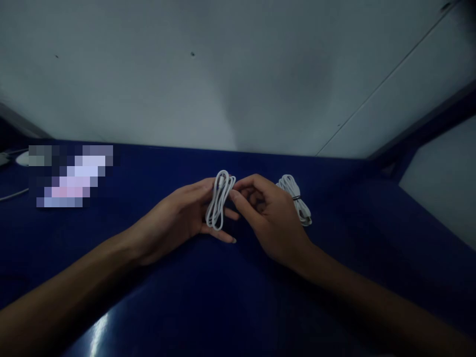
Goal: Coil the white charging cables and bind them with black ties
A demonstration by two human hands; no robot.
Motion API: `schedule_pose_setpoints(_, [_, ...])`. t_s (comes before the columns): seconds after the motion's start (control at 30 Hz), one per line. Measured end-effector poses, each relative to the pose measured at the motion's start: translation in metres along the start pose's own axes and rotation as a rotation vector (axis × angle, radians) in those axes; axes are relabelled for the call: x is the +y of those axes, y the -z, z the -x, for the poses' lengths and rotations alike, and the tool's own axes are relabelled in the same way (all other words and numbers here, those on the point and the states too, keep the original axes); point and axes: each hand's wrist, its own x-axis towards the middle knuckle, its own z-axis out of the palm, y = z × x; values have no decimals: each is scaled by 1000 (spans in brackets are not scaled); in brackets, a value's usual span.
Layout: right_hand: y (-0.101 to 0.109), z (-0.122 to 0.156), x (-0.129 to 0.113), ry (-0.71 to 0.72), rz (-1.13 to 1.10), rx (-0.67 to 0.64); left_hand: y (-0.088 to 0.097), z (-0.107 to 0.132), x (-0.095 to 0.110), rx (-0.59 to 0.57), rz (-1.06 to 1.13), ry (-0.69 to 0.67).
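Note:
A white cable coiled into a long loop stands upright between both hands above the dark blue table. My left hand holds the coil from the left, palm turned inward with fingers under it. My right hand pinches the coil's upper right side with thumb and forefinger. A second white cable bundle, tied with a dark band, lies on the table just behind my right hand.
A pale wall rises right behind the table's back edge. At the far left lie a white round object, a thin white cord and a blurred patch. The table's right edge runs diagonally at the far right.

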Motion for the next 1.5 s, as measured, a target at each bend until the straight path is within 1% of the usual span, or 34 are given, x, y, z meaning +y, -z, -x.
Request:
schedule_pose_setpoints(0.1, [0,0,0,0,-3,-6,0,0,-2,-12,-60,-1])
schedule_pose_setpoints(0.23, [-1,1,1,-39,-64,-23,1,0,-2,-6,-167,-20])
schedule_pose_setpoints(0.4, [0,0,5,-46,-162,-59,2,-1,-3,33,-195,-40])
schedule_pose_setpoints(0.63, [4,-7,8,-129,-413,-210,2,-2,-4,-5,-212,-38])
schedule_pose_setpoints(0.83, [6,-12,11,-124,-428,-220,1,1,0,-38,-222,-36])
schedule_pose_setpoints(0.97, [7,-13,9,-180,-473,-266,3,2,1,-12,-240,-17])
schedule_pose_setpoints(1.13, [7,-11,7,-222,-495,-262,4,1,2,5,-269,-30])
schedule_pose_setpoints(1.27, [7,-11,7,-188,-440,-262,5,1,2,13,-281,-25])
schedule_pose_setpoints(1.4, [9,-10,5,-123,-368,-339,6,2,2,13,-285,23])
schedule_pose_setpoints(1.5, [10,-9,3,-138,-364,-357,7,3,2,3,-273,42])
